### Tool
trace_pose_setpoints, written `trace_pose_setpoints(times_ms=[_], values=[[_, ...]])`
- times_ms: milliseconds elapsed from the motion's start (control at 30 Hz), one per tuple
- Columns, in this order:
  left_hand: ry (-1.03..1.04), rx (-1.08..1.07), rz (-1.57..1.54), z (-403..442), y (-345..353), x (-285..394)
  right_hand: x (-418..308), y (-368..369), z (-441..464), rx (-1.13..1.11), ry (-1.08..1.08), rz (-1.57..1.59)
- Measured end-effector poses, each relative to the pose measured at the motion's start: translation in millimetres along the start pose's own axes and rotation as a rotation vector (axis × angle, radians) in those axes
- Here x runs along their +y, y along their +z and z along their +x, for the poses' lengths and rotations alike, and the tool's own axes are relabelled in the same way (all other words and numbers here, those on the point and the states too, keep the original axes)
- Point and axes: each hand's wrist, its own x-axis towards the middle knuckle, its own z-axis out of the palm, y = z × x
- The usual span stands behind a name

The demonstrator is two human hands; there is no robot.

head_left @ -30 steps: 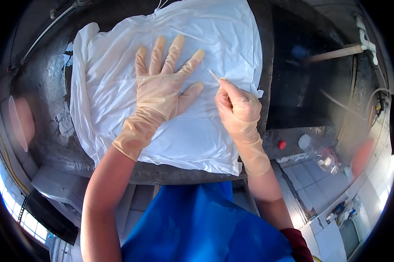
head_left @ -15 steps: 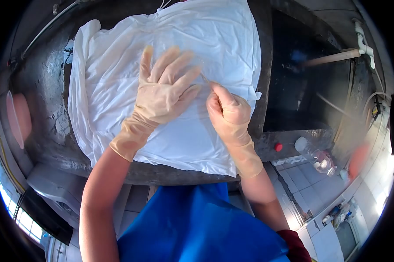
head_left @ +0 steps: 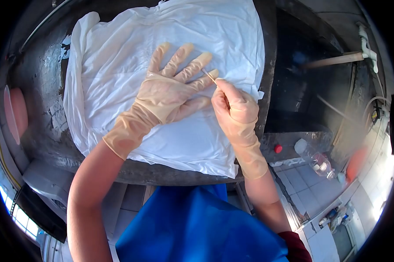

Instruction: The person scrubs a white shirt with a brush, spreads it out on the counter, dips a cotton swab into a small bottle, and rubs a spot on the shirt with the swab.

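Observation:
My left hand (head_left: 168, 94), in a pale rubber glove, lies with its fingers spread over a white cloth (head_left: 188, 144). My right hand (head_left: 235, 107) wears a matching glove and is closed around a thin light-brown stick (head_left: 209, 75). The stick's end points up and left, by the ring and little fingers of my left hand. I cannot make out what is at its tip. Wrinkled and damp-looking, the cloth covers much of a dark worktop (head_left: 52, 87).
To the right is a dark basin (head_left: 302, 100) with a white pipe (head_left: 366, 48) above it. A red cap (head_left: 278, 149) and a clear plastic bottle (head_left: 315, 159) lie near its front. A pink bowl (head_left: 17, 115) stands at the left. A blue apron (head_left: 197, 222) covers my front.
My left hand's fingers have spread wider and now lie flatter. The right hand has shifted slightly right and down, with the stick still in it.

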Motion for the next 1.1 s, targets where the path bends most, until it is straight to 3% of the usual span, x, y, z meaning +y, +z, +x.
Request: trace_pose_setpoints(times_ms=[267, 467, 1100], values=[[0.025, -0.044, -0.013, 2, -4, -3, -2, -1, 3, 0.023, -0.037, -0.214], [0.014, -0.053, -0.021, 3, -3, -2, -12, -2, 9, -0.063, 0.025, -0.177], [0.003, -0.049, -0.068, 3, -3, -1, -11, -3, 8, -0.008, -0.03, -0.236]])
